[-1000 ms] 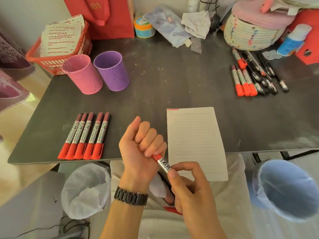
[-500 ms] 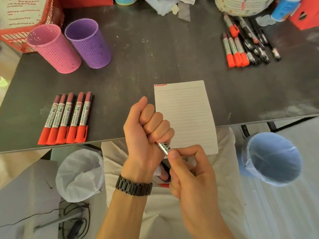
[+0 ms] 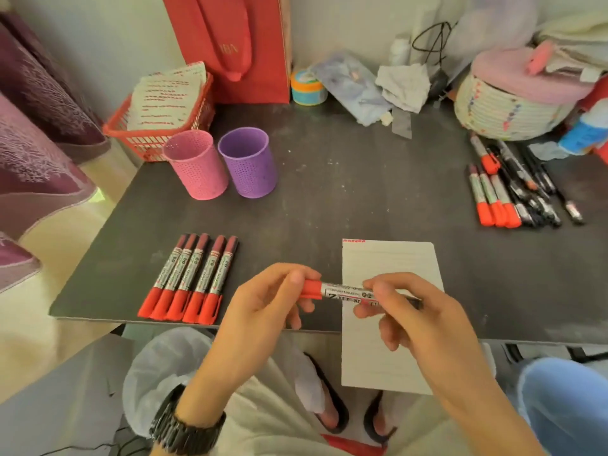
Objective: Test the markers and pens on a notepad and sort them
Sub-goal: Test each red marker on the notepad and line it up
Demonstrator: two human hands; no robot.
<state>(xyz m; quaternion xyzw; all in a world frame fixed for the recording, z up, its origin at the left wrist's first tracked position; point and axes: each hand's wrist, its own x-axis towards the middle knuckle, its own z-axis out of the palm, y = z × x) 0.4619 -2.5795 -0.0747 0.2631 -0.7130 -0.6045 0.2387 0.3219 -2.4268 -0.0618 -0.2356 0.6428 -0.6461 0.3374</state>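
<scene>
Head view, nearest first: the person's left hand (image 3: 263, 311) and right hand (image 3: 418, 311) hold one red marker (image 3: 345, 292) level between them, above the near edge of the table (image 3: 329, 199). The left hand's fingers (image 3: 297, 278) are curled shut around the marker's red cap end; a dark watch (image 3: 187, 429) sits on that wrist. The right hand's thumb and fingertips (image 3: 375, 286) pinch the marker's labelled barrel, the remaining fingers loosely bent below it. Whether the cap is seated or partly pulled cannot be told.

Under the right hand lies the lined notepad (image 3: 388, 258), its near part overhanging the table edge, with a small red mark at its top left corner. Below the table, a white-lined bin (image 3: 154, 373) stands to the left and a blue-lined bin (image 3: 569, 406) to the right.

Left of the hands, a row of five red markers (image 3: 190, 278) lies side by side on the table, caps toward the person. Farther back stand a pink perforated cup (image 3: 195, 164) and a purple perforated cup (image 3: 248, 161), just beside each other. At the far right lies a heap of red and black markers and pens (image 3: 513, 189). Behind the cups sits a red basket (image 3: 158, 136) holding paper sheets, with a red bag (image 3: 230, 44) near the wall and a woven basket (image 3: 506, 106) at the far right.
</scene>
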